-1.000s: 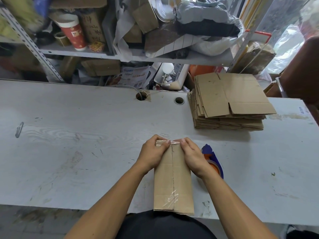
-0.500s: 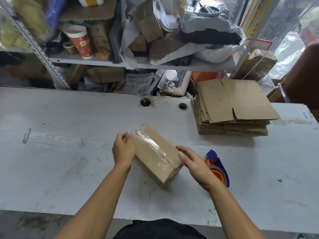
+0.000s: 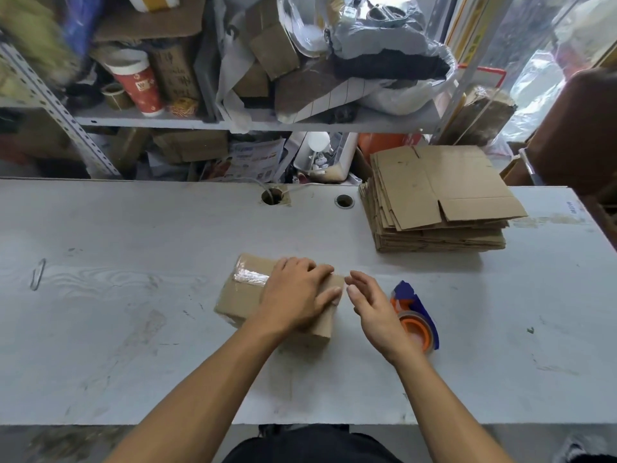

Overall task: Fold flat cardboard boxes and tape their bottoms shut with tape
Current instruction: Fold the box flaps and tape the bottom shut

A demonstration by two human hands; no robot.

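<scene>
A small folded cardboard box (image 3: pixel 242 292) lies on the white table (image 3: pixel 133 329), its long side running left to right, with a strip of clear tape across its left end. My left hand (image 3: pixel 297 292) lies flat on top of the box with straight fingers pressing it. Just right of the box, my right hand (image 3: pixel 374 305) hovers with fingers straight, holding nothing and not touching the cardboard. Behind my right hand lies a tape dispenser (image 3: pixel 417 319) with a blue frame and an orange roll core.
A stack of flat cardboard boxes (image 3: pixel 440 202) sits at the back right of the table. Two cable holes (image 3: pixel 344 201) open near the far edge. A paper clip (image 3: pixel 37 274) lies at the left. Cluttered shelves stand behind the table.
The box went from lying lengthwise toward me to turned sideways on the table. My left hand moved from its end onto its top; my right hand let go and drew off to the right.
</scene>
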